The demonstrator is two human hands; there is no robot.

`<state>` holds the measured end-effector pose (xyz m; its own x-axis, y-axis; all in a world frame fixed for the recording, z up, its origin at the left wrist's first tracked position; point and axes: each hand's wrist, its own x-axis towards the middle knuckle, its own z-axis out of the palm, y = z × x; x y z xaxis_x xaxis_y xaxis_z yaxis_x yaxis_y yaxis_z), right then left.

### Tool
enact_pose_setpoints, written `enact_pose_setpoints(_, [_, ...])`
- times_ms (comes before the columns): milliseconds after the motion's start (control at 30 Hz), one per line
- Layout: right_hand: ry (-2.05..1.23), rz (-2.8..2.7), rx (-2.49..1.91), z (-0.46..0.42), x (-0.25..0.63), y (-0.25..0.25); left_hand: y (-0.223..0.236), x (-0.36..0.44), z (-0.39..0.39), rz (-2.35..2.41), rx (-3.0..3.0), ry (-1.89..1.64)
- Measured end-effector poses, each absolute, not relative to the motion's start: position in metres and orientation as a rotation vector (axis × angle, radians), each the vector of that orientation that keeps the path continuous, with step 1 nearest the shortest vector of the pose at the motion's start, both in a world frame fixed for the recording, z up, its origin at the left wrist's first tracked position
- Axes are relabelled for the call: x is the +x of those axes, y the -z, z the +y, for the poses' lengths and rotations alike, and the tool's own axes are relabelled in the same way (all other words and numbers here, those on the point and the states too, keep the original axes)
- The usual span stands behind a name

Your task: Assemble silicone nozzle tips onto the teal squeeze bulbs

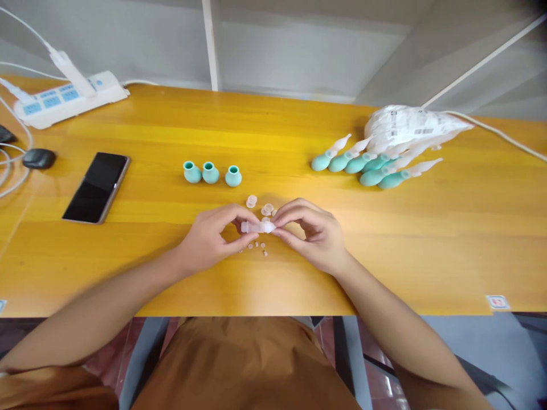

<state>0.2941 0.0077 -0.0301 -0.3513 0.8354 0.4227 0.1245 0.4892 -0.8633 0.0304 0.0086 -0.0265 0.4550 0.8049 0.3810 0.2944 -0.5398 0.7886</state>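
My left hand (213, 236) pinches a small translucent white plastic nozzle piece (256, 227) between thumb and fingers. The piece lies sideways above the table. At its right end, my right hand (314, 232) is closed, with thumb and index fingertip pinching its tapered tip. Just behind the hands lie several clear round plastic caps (267, 209), partly hidden by the fingers. In front of the piece are several tiny pale plugs (257, 245). Farther back stand three teal rubber bulbs (210, 173) with their open mouths up.
On the right lie several teal bulbs fitted with translucent nozzles (340, 144), beside a white plastic bag (401, 126). A phone (96, 188), a black mouse (39, 159) and a power strip (72, 99) with cables occupy the left of the wooden table (427, 245).
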Motion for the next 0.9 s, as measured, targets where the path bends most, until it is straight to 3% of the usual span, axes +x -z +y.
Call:
enact_pose_setpoints(667, [-0.729,-1.949,-0.846,0.01,0.297,0.027,0.028,0.029,0.011,1.0,1.886,-0.929])
enact_pose_setpoints(900, [-0.487,-2.28,-0.762,0.012,0.3,0.038,0.028,0.03,0.014,1.019,1.786,-0.89])
